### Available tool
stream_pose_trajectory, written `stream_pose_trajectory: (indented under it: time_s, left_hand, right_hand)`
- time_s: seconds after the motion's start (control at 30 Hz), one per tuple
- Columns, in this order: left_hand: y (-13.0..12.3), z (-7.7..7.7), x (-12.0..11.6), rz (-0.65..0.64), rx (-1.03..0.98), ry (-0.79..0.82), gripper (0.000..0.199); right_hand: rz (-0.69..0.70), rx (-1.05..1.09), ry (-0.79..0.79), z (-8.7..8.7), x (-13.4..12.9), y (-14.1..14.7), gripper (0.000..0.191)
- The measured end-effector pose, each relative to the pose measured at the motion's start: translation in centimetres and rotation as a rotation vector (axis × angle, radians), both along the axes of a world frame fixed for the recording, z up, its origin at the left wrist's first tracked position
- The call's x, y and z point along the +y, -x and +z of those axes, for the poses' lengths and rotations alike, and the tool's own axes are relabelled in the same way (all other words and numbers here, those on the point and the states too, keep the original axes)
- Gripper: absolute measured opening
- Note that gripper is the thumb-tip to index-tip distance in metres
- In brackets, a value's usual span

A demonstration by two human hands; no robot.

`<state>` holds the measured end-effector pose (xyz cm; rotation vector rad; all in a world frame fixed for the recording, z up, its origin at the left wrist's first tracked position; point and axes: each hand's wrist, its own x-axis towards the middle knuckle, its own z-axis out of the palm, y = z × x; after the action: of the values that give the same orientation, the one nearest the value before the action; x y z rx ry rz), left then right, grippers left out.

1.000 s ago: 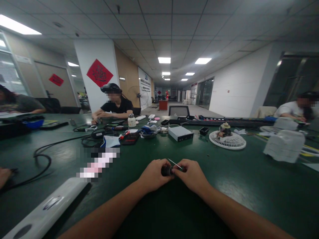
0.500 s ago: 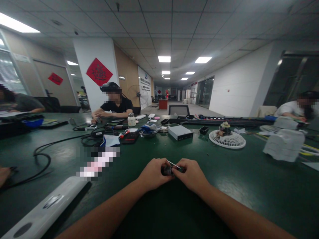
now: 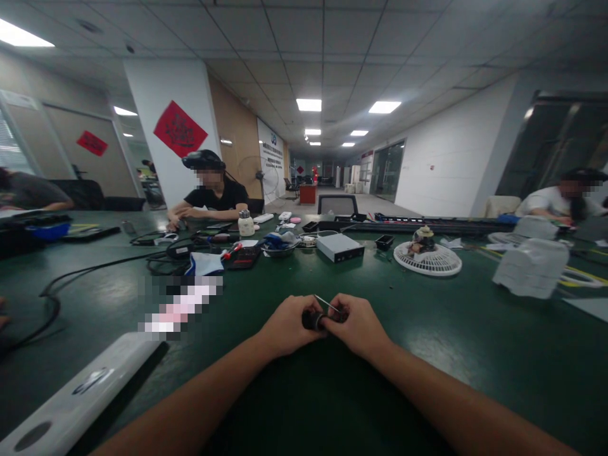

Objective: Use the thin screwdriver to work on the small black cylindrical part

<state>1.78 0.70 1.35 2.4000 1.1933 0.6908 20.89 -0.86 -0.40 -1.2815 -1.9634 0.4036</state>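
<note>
My left hand [image 3: 285, 326] is closed around a small dark cylindrical part [image 3: 312, 320], just above the green table [image 3: 304, 405] in front of me. Close by on its right, my right hand [image 3: 361, 326] pinches a thin silvery metal rod [image 3: 327, 304] that slants up to the left, over the dark part. Something dark shows between the right fingers too, too small to make out. The right thumb reaches to the near end of the cylinder. Whether the rod touches the part I cannot tell.
A long white device [image 3: 90, 386] lies at left, near black cables [image 3: 52, 304]. Farther back stand a grey metal box [image 3: 339, 246], a small black tray [image 3: 384, 242], a white fan grille with its motor [image 3: 427, 256] and white plastic housings [image 3: 532, 266]. Several people sit around the table.
The whole view has shifted slightly, with the scene moving left and up. My hands stay together, and more of the dark cylindrical part shows between them; the rod keeps its slant.
</note>
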Motion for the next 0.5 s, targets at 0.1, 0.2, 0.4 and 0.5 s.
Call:
stream_pose_trajectory:
  time_s: [0.1,0.2,0.4,0.5]
  left_hand:
    - [-0.1,-0.3,0.2,0.016,-0.018,-0.002,0.024]
    - [0.1,-0.5,0.6,0.099,-0.039,-0.002,0.023]
    - [0.9,-1.1,1.5,0.263,-0.074,-0.08,0.023]
    - [0.9,-1.3,1.5,0.25,-0.065,-0.108,0.02]
  right_hand:
    - [0.012,0.02,0.03,0.0,-0.1,0.0,0.011]
    - [0.026,0.041,0.022,0.4,-0.4,-0.1,0.011]
    - [0.091,-0.09,0.0,0.9,-1.0,-0.7,0.017]
    - [0.082,-0.13,-0.001,0.9,-1.0,-0.6,0.022]
